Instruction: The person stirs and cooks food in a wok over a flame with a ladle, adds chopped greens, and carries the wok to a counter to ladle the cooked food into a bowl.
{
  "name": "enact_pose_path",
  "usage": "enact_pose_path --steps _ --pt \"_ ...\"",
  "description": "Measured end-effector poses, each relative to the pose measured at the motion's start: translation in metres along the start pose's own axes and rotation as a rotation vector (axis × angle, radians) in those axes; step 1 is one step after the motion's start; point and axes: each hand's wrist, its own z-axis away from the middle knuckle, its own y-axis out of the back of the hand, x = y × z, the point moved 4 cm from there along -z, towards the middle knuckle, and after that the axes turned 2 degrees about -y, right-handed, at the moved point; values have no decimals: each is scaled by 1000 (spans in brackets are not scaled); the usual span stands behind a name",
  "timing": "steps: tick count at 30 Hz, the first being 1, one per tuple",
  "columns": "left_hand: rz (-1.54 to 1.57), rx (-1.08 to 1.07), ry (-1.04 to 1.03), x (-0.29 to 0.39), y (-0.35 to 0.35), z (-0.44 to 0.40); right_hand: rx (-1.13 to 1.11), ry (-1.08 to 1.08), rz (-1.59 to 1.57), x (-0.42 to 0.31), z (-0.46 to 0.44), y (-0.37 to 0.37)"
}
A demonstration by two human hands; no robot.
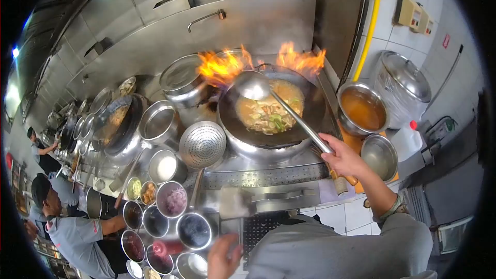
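My right hand (345,159) is closed around the handle of a long metal ladle (254,86), whose bowl is over the wok's left side. Brothy food with pale pieces and some green (271,113) lies in the large dark wok (310,119). Flames (222,67) rise behind and beside the wok. Low in the view, my left hand (225,256) is near the metal containers, its fingers bent and blurred; whether it holds anything cannot be made out.
A perforated strainer (203,144) lies left of the wok. Several ingredient containers stand front left, one with a red squeeze bottle (168,248). A pot of orange liquid (362,109) and a white jug (407,142) stand right. Another person (77,237) works at left.
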Motion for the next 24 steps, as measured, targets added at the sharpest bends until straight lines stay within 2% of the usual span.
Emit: enact_pose_path --steps 1,3,5,15,19,21,23,24 --pt "-41 28 -45 1 7 -7 5 -1 6 6 2 0" --pt "-57 89 -49 0 17 -12 84 -165 -161 17 6 3" --pt "-91 171 -56 -5 24 -16 128 -197 -157 11 10 6" --pt "-21 -70 -19 -5 -23 -16 85 -272 -209 9 13 11" --pt "-44 -81 -29 4 -21 -15 31 -269 -197 13 14 7" --pt "27 -69 57 -4 -18 -12 40 -293 -199 18 14 3" --pt "-15 -55 45 -3 -12 -12 47 -312 -200 24 11 4" --pt "-58 -43 34 -1 -9 -11 7 -285 -373 27 8 4"
